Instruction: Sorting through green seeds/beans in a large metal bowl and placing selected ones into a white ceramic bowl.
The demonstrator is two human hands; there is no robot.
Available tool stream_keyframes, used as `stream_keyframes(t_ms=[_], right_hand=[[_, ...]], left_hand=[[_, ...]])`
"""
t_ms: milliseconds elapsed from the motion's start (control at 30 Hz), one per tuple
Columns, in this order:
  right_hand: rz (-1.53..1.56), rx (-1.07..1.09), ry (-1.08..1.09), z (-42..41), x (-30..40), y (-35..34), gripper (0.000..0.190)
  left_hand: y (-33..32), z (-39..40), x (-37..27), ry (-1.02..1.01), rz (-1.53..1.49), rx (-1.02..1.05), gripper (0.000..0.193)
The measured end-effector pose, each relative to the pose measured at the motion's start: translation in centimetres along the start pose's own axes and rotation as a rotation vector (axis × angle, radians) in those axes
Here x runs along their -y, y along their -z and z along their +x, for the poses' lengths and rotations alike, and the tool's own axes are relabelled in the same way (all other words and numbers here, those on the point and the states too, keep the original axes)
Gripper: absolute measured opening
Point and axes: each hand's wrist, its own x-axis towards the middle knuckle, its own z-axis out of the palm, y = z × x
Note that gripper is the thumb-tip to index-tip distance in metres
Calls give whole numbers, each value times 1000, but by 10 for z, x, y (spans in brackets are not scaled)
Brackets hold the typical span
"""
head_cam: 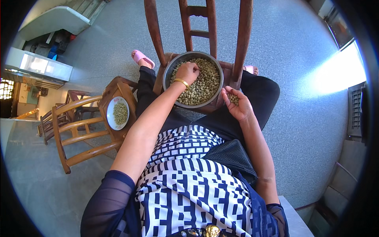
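Note:
A round metal basin full of small, round, pale green-brown seeds rests on the seat of a wooden chair between the person's knees. My left hand, with a gold-coloured bangle at its wrist, is over the basin with curled fingers at the seeds; whether it pinches any is hidden. Just outside the basin's right rim, my right hand is turned palm up, its fingers cupped around a small heap of seeds. A white oval-looking plate with greenish seeds stands on another wooden chair at the left.
The second chair, with a slatted back, is close by the left leg. The first chair's tall back posts rise beyond the basin. More wooden chairs stand farther left. A black mesh bag lies against the person's right hip.

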Motion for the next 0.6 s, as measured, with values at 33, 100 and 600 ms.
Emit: stream_keyframes(t_ms=[33,100,600], right_hand=[[0,-1,0,0,0,0,25],[6,16,-16,-1,1,0,25],[-15,11,-7,1,0,0,24]], left_hand=[[1,0,0,0,0,0,15],[6,-2,1,254,-288,-55,15],[22,-28,-21,230,-592,298,19]])
